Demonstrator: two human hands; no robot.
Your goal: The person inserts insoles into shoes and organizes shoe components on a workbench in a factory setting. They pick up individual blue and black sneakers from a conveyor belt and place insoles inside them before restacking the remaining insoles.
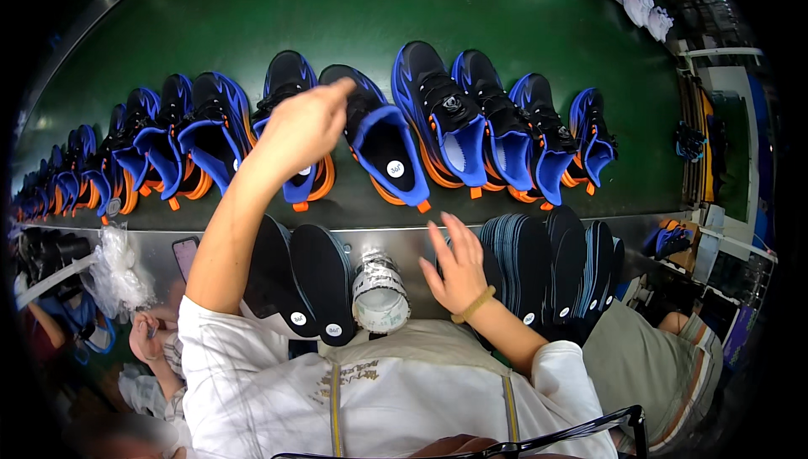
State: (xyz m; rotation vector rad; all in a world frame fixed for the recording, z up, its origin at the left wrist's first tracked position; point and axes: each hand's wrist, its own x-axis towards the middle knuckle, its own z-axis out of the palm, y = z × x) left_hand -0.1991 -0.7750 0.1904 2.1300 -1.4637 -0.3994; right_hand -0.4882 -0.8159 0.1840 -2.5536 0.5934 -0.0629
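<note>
My left hand point(311, 127) reaches over the row and is closed against the side of a black and blue sneaker point(389, 148) with an orange sole. Its forefinger lies over the shoe's upper; the other fingertips are mostly hidden. Inside that sneaker lies a dark insole point(395, 169) with a round white label. My right hand point(459, 265), with a band round the wrist, hovers above the metal ledge, fingers spread and holding nothing. Beside it are stacked black and blue insoles point(515, 249). A roll of clear tape point(380, 295) stands between my arms, next to two more dark insoles point(321, 278).
More matching sneakers point(215, 127) line the green table point(353, 5) on both sides. A phone point(184, 255) and crumpled clear plastic point(120, 265) are at the left. Another person's hand point(146, 337) shows at lower left; a person in greyish clothing point(644, 366) is at right.
</note>
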